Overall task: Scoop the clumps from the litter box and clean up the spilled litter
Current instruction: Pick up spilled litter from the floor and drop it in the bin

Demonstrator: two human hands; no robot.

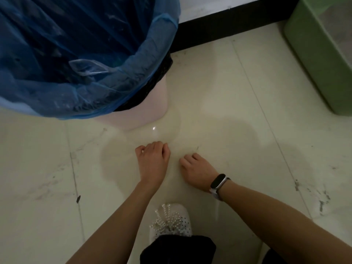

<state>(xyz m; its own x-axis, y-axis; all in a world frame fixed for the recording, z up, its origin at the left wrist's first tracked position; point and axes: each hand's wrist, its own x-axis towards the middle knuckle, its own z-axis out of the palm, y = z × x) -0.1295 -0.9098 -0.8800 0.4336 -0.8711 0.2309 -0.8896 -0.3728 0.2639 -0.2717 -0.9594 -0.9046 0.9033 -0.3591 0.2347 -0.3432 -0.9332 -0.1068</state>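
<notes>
Crouching low, the person has a pearl-trimmed shoe (pixel 170 221) planted just behind both wrists, so balance should sit on that foot while the hands work. The left hand (pixel 153 159) is knuckles-up over the pale tile floor (pixel 238 141), fingers curled under; the right hand (pixel 198 172), with a dark wristband (pixel 219 182) behind it, is curled the same way just beside it. Whether either one pinches grains of litter cannot be told, since the fingertips are tucked out of sight and no loose litter shows clearly on the tile between them.

If this is the gathering of spilled grains, as I judge it, the hands do best sweeping toward each other into one small heap, then pinching from the heap instead of chasing single bits.

Ahead of the left hand, near and slightly to its outer side, stands the bin with a blue liner (pixel 85 60), its mouth open for the drop. Far beyond the right hand, well apart, sits the green litter box (pixel 312 60) by the wall.
</notes>
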